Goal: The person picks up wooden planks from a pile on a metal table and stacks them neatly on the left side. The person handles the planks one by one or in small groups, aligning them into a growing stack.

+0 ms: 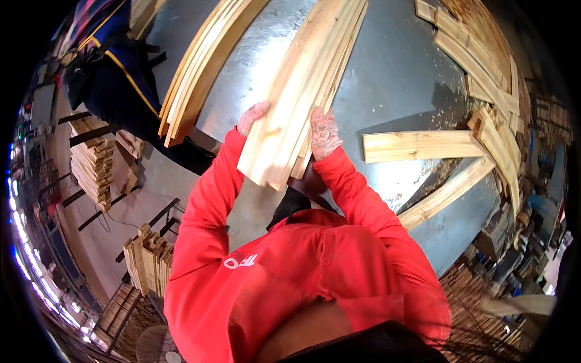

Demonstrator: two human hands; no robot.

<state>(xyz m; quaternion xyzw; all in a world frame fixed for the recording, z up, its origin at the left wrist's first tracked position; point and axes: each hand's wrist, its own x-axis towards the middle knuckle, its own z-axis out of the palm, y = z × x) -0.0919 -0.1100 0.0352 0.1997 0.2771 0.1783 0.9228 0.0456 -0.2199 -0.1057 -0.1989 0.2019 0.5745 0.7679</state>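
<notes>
A stack of long pale wooden boards (290, 103) lies at a slant before me, its near ends sticking out past the table's near edge. My left hand (253, 118), in what looks like a light work glove, is closed on the stack's left side. On the opposite side my right hand (325, 133), gloved in a whitish, reddish-speckled knit, grips the boards' edges. The fingers of both hands are partly hidden by the wood. The boards' near ends are slightly uneven, and the far ends run out of the picture.
Another board stack (200, 66) lies on the grey metal table (399, 78) to the left. Loose boards (423, 146) and offcuts with sawdust cover its right side. A person in dark blue clothing (115, 78) stands at the far left. Boards are piled on racks (91, 163) below.
</notes>
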